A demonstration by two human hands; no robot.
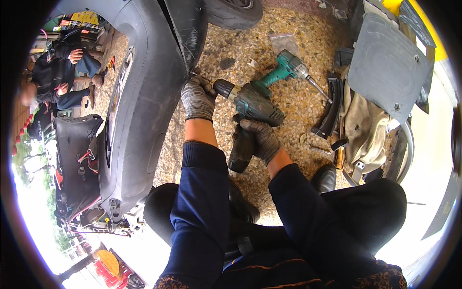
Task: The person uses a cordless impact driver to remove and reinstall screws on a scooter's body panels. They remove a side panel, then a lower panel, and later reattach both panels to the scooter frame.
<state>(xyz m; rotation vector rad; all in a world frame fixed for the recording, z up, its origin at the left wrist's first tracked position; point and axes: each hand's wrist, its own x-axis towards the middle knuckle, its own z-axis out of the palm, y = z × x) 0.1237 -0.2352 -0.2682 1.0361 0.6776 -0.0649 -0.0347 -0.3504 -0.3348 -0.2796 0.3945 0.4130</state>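
Observation:
My right hand (263, 138), in a grey work glove, is wrapped round the handle of a dark green and black cordless drill (257, 103). The drill's chuck points left, its thin bit reaching toward the lower edge of a grey scooter body panel (154, 62). Beside the bit, my gloved left hand (198, 98) has its fingers curled in at the panel's edge; what they pinch is hidden. A second, teal power driver (281, 72) with a long bit lies on the speckled floor, just beyond the drill and touched by neither hand.
At the right lie a grey flat cover (387, 65), a curved black part (331, 108), a beige cloth (368, 137) and a wooden-handled tool (340, 158). A small clear plastic bag (284, 42) rests near a tyre (236, 12). Another person (67, 67) sits at the far left.

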